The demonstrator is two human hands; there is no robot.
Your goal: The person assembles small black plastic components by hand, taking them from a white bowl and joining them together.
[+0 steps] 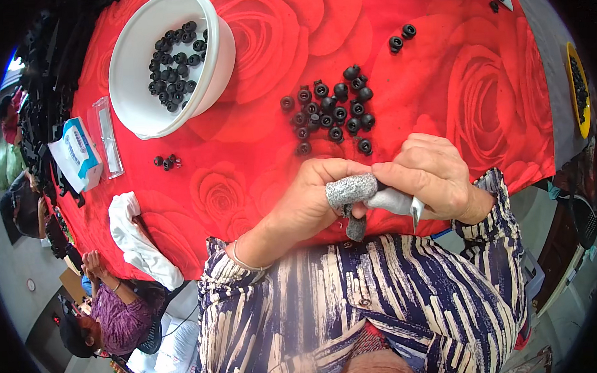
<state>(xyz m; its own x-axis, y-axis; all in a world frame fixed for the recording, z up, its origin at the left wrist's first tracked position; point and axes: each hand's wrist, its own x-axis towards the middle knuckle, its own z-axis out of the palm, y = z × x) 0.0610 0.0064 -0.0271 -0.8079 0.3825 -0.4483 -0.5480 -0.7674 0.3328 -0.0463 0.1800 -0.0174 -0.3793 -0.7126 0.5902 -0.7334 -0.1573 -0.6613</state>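
My left hand point(305, 196) and my right hand point(431, 177) meet at the table's near edge, close to my striped shirt. Grey speckled knitted covers point(352, 189) wrap digits of my left hand. Fingers of both hands pinch together; whatever lies between them is hidden. A white covering point(389, 201) shows at my right hand's fingers. Out of that closed hand pokes a thin, pale pointed tool point(417, 211), its kind unclear. Just beyond the hands lies a loose group of small round black parts point(335, 111) with holes in their ends.
A white bowl point(225, 66) at the far left holds several black parts. Nearer stand a blue-white box point(77, 154), a clear strip point(109, 138) and a white cloth point(137, 240). A yellow tray point(585, 126) is at far right. Another person point(127, 314) sits at left.
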